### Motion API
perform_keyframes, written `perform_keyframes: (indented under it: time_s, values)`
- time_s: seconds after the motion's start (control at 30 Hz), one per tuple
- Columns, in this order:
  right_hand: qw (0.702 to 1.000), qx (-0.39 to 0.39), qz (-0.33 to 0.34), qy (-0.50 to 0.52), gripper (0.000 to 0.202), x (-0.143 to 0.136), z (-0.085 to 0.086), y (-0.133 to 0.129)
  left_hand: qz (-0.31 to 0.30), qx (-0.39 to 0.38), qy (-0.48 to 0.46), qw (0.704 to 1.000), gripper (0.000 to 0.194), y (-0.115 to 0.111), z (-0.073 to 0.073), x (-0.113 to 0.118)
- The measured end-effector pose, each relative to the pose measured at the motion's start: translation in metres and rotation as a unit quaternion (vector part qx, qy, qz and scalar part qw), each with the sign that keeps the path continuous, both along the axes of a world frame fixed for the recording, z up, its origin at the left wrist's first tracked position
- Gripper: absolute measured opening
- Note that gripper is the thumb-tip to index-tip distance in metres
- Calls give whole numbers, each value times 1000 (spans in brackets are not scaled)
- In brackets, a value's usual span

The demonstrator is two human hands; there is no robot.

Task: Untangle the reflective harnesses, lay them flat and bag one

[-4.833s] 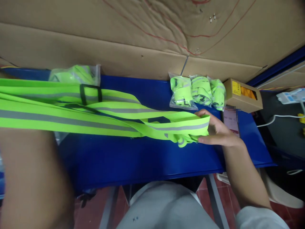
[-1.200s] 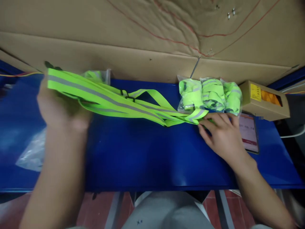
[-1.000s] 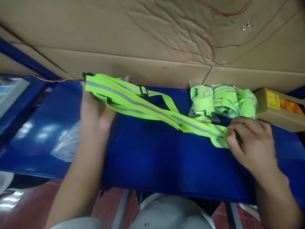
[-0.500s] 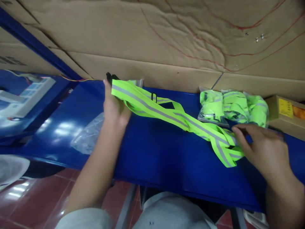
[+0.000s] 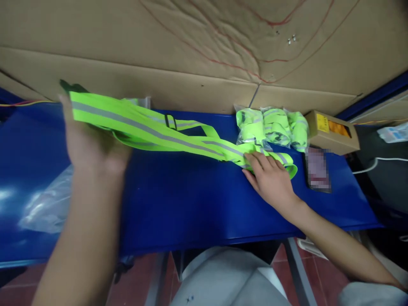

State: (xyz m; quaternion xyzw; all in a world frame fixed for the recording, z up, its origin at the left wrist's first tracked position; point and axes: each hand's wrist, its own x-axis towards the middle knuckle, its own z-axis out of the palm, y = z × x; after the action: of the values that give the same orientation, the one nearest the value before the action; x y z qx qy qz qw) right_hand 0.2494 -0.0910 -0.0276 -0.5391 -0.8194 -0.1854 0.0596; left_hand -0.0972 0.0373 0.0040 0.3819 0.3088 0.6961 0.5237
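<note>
A neon-yellow reflective strap [image 5: 153, 134] with a grey stripe stretches between my hands above the blue table. My left hand [image 5: 92, 144] holds its near-left end, thumb upright beside the folded bands; a black part sticks out behind that end. On the strap sits a black slider buckle [image 5: 170, 122]. Farther right, my right hand [image 5: 269, 174] grips the bunched strap from above, fingers curled over it, with a loop showing past the knuckles. Behind the right hand, several clear bags of rolled straps [image 5: 276, 126] stand against the cardboard.
A clear plastic bag [image 5: 47, 204] lies at left on the blue table [image 5: 191, 204]. At right are a small cardboard box [image 5: 333, 131] with orange contents and a phone [image 5: 318, 170]. A cardboard wall [image 5: 178, 91] with red wires rises behind.
My view has turned to the right. My right hand has moved inward along the strap and now closes over the bunched bands. My left hand still holds the other end.
</note>
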Motion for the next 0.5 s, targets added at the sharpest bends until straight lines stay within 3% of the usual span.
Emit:
perform_keyframes:
  time_s: [0.13, 0.27, 0.43, 0.5]
  values:
    - [999, -38, -14, 14, 39, 7, 6, 10, 0, 36, 62, 997, 49, -4, 4, 3]
    - [995, -77, -4, 64, 29, 15, 15, 20, -7, 28, 35, 999, 47, -6, 8, 4]
    - [995, -41, -84, 39, 31, 25, 27, 28, -34, 39, 30, 998, 44, -9, 12, 7]
    - [993, -24, -107, 36, 28, 27, 28, 32, 9, 21, 8, 1000, 41, -9, 12, 8]
